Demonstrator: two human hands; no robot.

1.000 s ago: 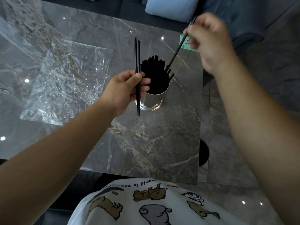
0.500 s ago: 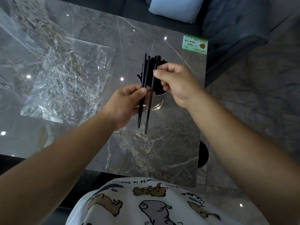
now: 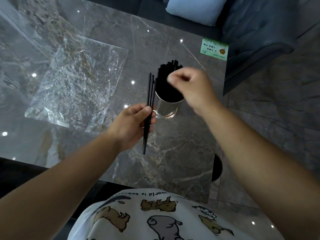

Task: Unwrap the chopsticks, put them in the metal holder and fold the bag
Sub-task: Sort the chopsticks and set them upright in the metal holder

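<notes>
A shiny metal holder (image 3: 167,109) stands on the marble table, filled with several black chopsticks (image 3: 170,66) that stick up out of it. My left hand (image 3: 129,125) is just left of the holder, gripping a few black chopsticks (image 3: 149,94) upright between thumb and fingers. My right hand (image 3: 194,89) hovers over the holder's top with thumb and forefinger pinched together, blurred. Against the dark bundle below it I cannot make out a chopstick in that pinch. The clear, crinkled plastic bag (image 3: 78,84) lies flat and unfolded on the table to the left.
A green paper label (image 3: 214,48) lies near the table's far right corner. The table's right edge (image 3: 223,118) drops to a tiled floor. A dark sofa with a light blue cushion (image 3: 194,9) stands behind the table.
My right hand took one chopstick from the left hand's bundle and has moved up and right over the holder. The left hand stays beside the holder with the others.
</notes>
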